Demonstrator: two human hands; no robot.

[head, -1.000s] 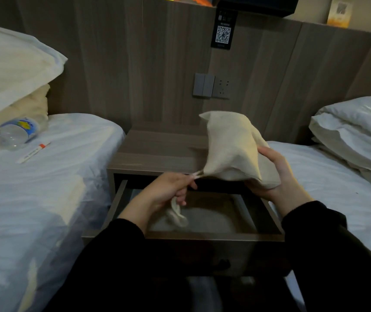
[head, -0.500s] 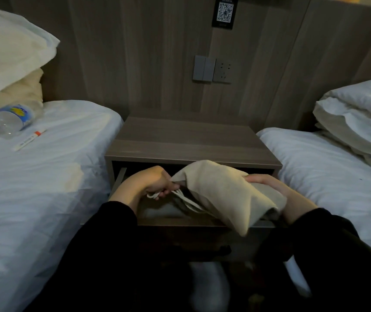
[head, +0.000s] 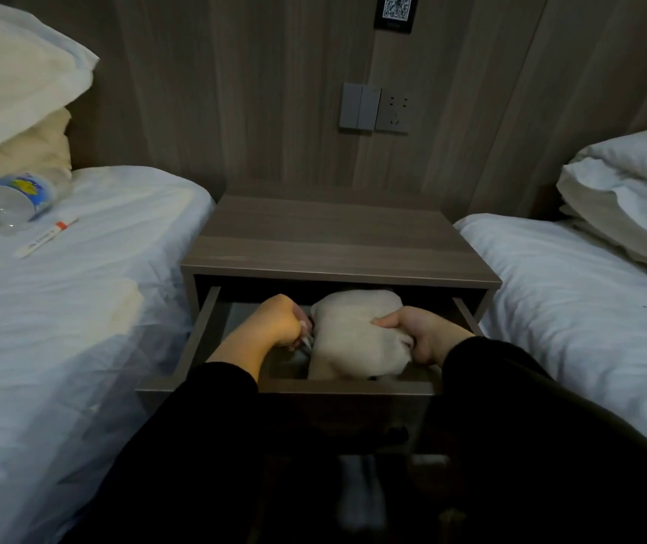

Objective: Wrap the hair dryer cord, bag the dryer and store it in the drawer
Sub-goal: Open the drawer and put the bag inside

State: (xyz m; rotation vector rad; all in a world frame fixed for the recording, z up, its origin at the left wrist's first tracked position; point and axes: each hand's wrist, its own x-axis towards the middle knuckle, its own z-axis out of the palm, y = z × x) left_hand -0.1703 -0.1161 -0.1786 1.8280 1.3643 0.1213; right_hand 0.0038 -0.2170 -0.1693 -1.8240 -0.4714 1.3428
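Note:
A beige cloth bag (head: 353, 335), bulging with something I cannot see, lies inside the open drawer (head: 345, 386) of the wooden nightstand (head: 333, 245). My right hand (head: 420, 331) grips the bag's right side from above. My left hand (head: 280, 323) is curled beside the bag's left end and pinches its pale drawstring. The dryer and its cord are hidden inside the bag.
White beds flank the nightstand on both sides. On the left bed lie a water bottle (head: 15, 198) and a thin white stick with an orange band (head: 45, 237). Pillows (head: 628, 190) are stacked at the right. A switch and socket (head: 375, 108) sit on the wooden wall.
Both hands have lowered the bag from above the nightstand down into the open drawer. The view has tilted down and moved closer.

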